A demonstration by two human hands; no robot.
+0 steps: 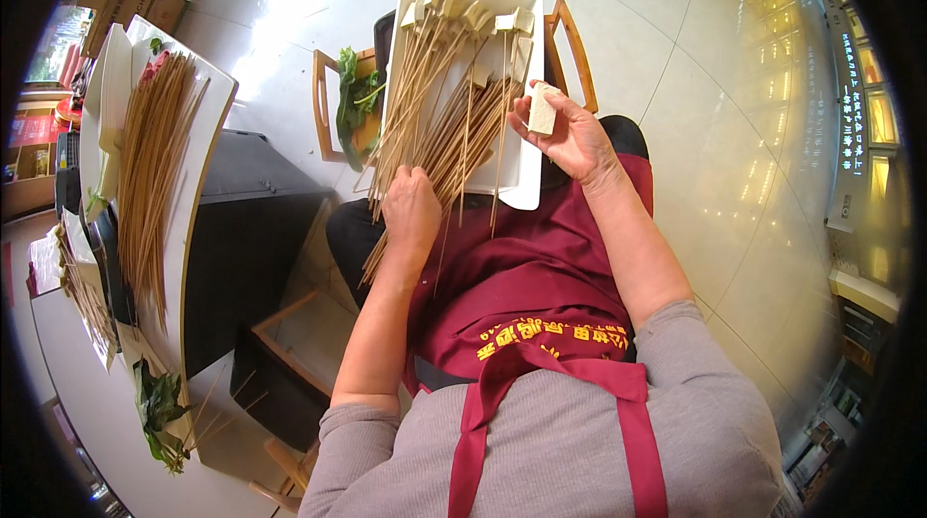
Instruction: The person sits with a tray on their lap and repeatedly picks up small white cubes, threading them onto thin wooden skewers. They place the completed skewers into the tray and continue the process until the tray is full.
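Observation:
A pale block, probably tofu (542, 111), is held upright between the fingers and thumb of my right hand (576, 134), near the right edge of a white rectangular tray (518, 181). My left hand (413, 208) is curled at the lower ends of the thin wooden skewers, its fingertips hidden; whether it grips any cannot be told. Several skewers tipped with pale blocks (452, 7) lie along the tray's left and far side. A dense bundle of bare-looking skewers (471, 123) slants across the tray's middle, its lower ends sticking out over the near left edge.
Green leaves (355, 101) lie on a wooden chair (324, 105) left of the tray. Further left, a table (206, 112) bears a large skewer bundle (156, 178). More leaves (156, 402) hang at its near end. A dark box-like object (253, 228) stands beside the table.

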